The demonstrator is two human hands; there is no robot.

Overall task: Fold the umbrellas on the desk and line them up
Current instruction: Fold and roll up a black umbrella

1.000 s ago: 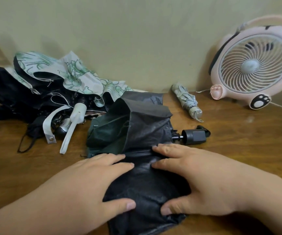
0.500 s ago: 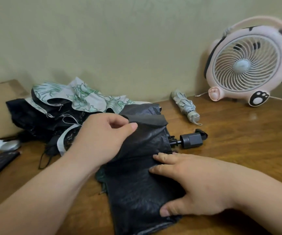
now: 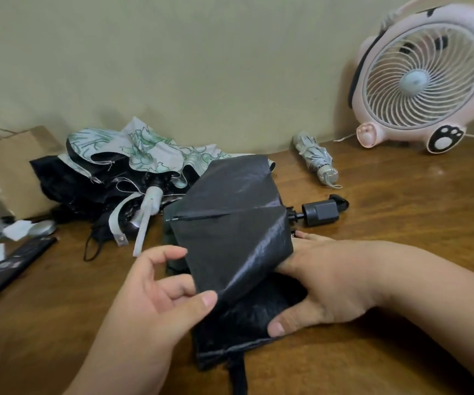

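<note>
The black umbrella [image 3: 230,238] lies collapsed on the bench [image 3: 401,223] in front of the person, its handle [image 3: 319,213] pointing right and its canopy loose. The left hand [image 3: 156,292] pinches the near edge of one panel between thumb and fingers and holds it up as a flap. The right hand [image 3: 324,283] lies on the bundle under that flap, fingers straight and thumb on the near fabric, pinning it down.

The step in hand looks like pleating the panels before rolling. Next, the lifted panel probably needs laying flat over the bundle, with the right hand shifting to trap it. The strap [image 3: 238,374] at the near end would come last.

Behind the black umbrella to the left, a floral umbrella [image 3: 144,149] lies in an unfolded heap. Behind it to the right lies a grey one [image 3: 315,156], already rolled, near a fan [image 3: 423,78]. No row is formed yet.
</note>
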